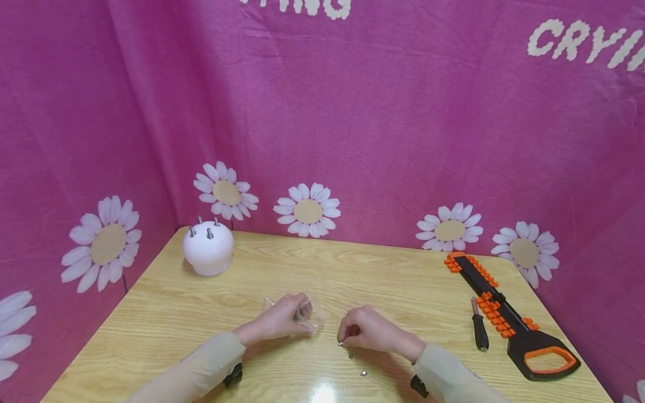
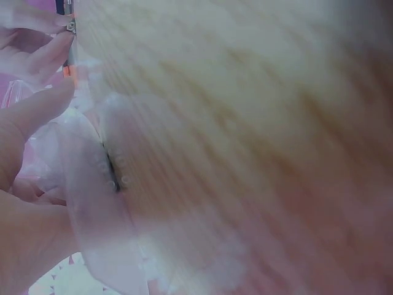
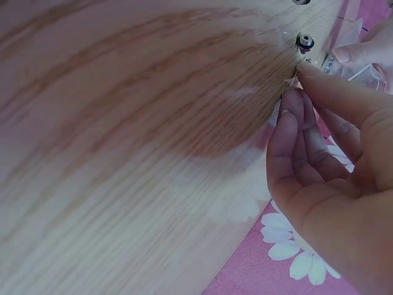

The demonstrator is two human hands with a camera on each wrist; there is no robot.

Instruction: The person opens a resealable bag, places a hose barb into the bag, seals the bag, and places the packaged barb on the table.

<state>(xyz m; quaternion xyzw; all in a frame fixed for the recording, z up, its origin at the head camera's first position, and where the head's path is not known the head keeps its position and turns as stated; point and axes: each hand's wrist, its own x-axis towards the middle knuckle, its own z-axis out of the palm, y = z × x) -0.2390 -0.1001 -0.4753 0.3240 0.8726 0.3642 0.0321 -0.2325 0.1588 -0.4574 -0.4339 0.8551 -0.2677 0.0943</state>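
My left hand (image 1: pixel 282 316) grips a crumpled clear plastic bag (image 1: pixel 314 321) low over the wooden table. The bag's film (image 2: pixel 92 209) spreads past the thumb in the left wrist view. To its right, my right hand (image 1: pixel 370 329) pinches a tiny shiny metal piece (image 2: pixel 71 27) between thumb and forefinger, close to the tabletop. Just in front of those fingers lie two more small metal parts, a nearer one (image 1: pixel 364 373) and a farther one (image 1: pixel 351 356). In the right wrist view, one metal part (image 3: pixel 305 41) appears round with a hole in its top.
A white rounded body (image 1: pixel 208 252) with several metal posts on top stands at the back left. On the right lie a black-handled screwdriver (image 1: pixel 480 331) and a long black tool (image 1: pixel 529 344) with orange pegs and a loop handle. A pink curtain (image 1: pixel 353 123) with daisies encloses the table (image 1: pixel 322 268).
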